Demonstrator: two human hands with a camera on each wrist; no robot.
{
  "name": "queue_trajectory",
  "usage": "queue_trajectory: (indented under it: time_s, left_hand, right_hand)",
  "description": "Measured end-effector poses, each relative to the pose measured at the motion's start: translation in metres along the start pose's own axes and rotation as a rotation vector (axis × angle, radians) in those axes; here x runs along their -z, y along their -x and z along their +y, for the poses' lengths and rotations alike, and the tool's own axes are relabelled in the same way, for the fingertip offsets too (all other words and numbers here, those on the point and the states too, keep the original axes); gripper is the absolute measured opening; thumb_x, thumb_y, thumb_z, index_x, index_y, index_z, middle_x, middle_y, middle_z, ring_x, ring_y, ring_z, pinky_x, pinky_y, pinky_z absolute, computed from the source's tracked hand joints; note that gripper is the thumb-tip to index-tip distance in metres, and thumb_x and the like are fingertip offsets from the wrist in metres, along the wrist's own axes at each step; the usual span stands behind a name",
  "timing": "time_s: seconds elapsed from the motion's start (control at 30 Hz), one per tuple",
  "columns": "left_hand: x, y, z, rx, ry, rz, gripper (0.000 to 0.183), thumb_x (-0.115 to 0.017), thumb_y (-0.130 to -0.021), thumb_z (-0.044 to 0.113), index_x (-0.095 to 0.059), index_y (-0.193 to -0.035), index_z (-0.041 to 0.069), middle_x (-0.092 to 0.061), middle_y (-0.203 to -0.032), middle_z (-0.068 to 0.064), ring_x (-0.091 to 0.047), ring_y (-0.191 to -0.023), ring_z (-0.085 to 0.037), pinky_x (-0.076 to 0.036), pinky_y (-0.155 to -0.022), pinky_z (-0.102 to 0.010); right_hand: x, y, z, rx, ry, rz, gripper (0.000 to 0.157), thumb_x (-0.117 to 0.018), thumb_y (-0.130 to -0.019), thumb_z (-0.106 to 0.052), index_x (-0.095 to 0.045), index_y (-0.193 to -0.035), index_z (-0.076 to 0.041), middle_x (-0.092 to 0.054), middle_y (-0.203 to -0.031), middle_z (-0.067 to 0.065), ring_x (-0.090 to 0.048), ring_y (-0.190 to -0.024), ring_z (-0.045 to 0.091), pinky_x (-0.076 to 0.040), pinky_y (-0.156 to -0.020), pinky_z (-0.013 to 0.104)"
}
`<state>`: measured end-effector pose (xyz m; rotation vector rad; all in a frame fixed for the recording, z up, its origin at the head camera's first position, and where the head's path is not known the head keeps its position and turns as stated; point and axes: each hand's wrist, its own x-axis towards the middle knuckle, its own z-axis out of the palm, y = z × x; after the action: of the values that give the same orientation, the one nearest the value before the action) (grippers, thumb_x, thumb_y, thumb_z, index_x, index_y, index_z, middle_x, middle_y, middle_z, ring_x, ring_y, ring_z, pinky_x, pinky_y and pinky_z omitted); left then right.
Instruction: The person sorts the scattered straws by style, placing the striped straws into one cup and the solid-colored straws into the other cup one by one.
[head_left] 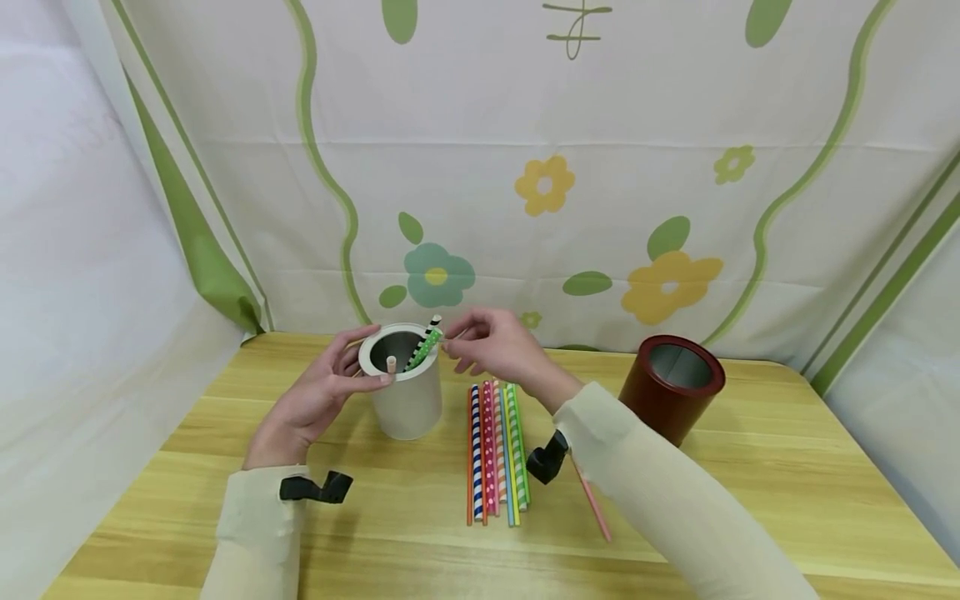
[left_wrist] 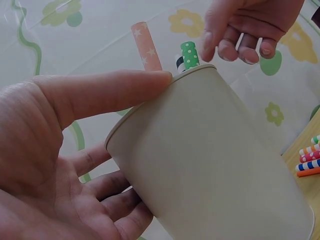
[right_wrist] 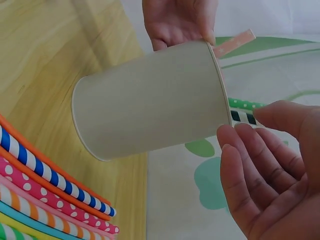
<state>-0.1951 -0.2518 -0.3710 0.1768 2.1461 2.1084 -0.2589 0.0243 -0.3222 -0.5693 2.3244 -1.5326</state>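
Observation:
A white canister (head_left: 408, 404) stands upright on the table, left of centre. My left hand (head_left: 306, 402) grips its left side, thumb along the rim and fingers round the wall. Inside lean three paper straws: a green one with white dots (left_wrist: 189, 55), a black-and-white striped one (right_wrist: 243, 117), and a salmon one with white stars (left_wrist: 146, 46). Just off the canister's right rim is my right hand (head_left: 491, 343), thumb and fingers spread apart beside the green and striped straws. No straw shows between them; whether the thumb touches one I cannot tell.
Several colourful straws (head_left: 498, 454) lie side by side on the wooden table (head_left: 390, 533), right of the canister. A single pink straw (head_left: 592, 504) rests by my right sleeve. To the right stands a dark red canister (head_left: 660, 400). A flowered curtain (head_left: 480, 208) hangs behind.

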Motion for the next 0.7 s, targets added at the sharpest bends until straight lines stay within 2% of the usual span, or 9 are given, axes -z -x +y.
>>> queue_trajectory:
  time_s: [0.27, 0.53, 0.7]
  left_hand:
    - [0.001, 0.0, 0.0, 0.0, 0.004, -0.001, 0.085, -0.075, -0.098, 0.004, -0.029, -0.168, 0.015, -0.039, -0.168, -0.016, -0.046, -0.143, -0.015, -0.044, -0.108, -0.02]
    - [0.001, 0.0, -0.001, -0.002, 0.01, 0.002, 0.084, -0.075, -0.098, 0.003, -0.03, -0.167, 0.016, -0.043, -0.164, -0.013, -0.051, -0.137, -0.009, -0.045, -0.107, -0.02]
    - [0.001, 0.0, -0.002, -0.007, 0.013, 0.002, 0.083, -0.075, -0.097, 0.003, -0.032, -0.166, 0.017, -0.045, -0.162, -0.011, -0.053, -0.136, -0.007, -0.046, -0.107, -0.019]
  right_hand:
    - [0.016, 0.012, 0.007, -0.011, -0.067, -0.002, 0.021, -0.077, -0.101, -0.024, -0.076, -0.118, -0.012, -0.079, -0.111, 0.015, -0.078, -0.099, 0.038, -0.066, -0.077, 0.037]
    - [0.038, 0.023, 0.012, -0.02, -0.027, -0.12, 0.021, -0.073, -0.104, -0.022, -0.074, -0.12, -0.009, -0.079, -0.107, 0.009, -0.079, -0.094, 0.031, -0.064, -0.075, 0.036]
    - [0.045, 0.027, 0.029, -0.049, -0.019, -0.123, 0.022, -0.073, -0.104, -0.024, -0.074, -0.121, -0.01, -0.08, -0.109, 0.011, -0.078, -0.098, 0.036, -0.063, -0.075, 0.036]
